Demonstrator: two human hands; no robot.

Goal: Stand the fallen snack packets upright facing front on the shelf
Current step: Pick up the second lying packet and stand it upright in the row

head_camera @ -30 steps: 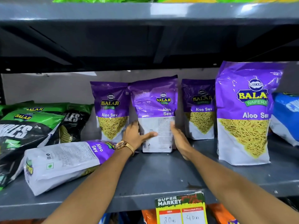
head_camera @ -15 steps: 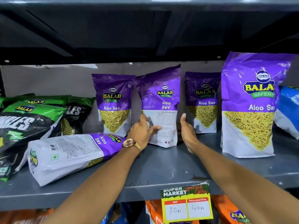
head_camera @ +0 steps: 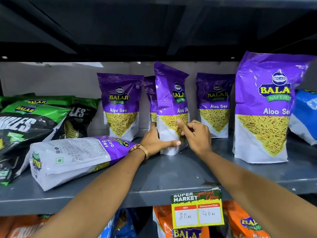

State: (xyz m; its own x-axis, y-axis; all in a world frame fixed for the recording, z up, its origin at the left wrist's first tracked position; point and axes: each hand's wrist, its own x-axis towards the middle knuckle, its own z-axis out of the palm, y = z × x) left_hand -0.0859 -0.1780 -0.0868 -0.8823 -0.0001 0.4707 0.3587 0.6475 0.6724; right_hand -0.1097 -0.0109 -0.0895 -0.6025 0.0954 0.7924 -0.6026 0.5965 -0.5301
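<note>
Purple packet in hand point(head_camera: 169, 107): upright on the grey shelf point(head_camera: 171, 177), turned partly sideways, its front angled to the right.
Left hand point(head_camera: 155, 141): wrapped around its lower left edge, thumb across the base.
Right hand point(head_camera: 195, 134): fingers loosely curled, forefinger touching its front; not clasping.
Fallen packet point(head_camera: 77, 157): left of the held one, long axis left-right, beside the left wrist, so the left hand is nearer.
</note>
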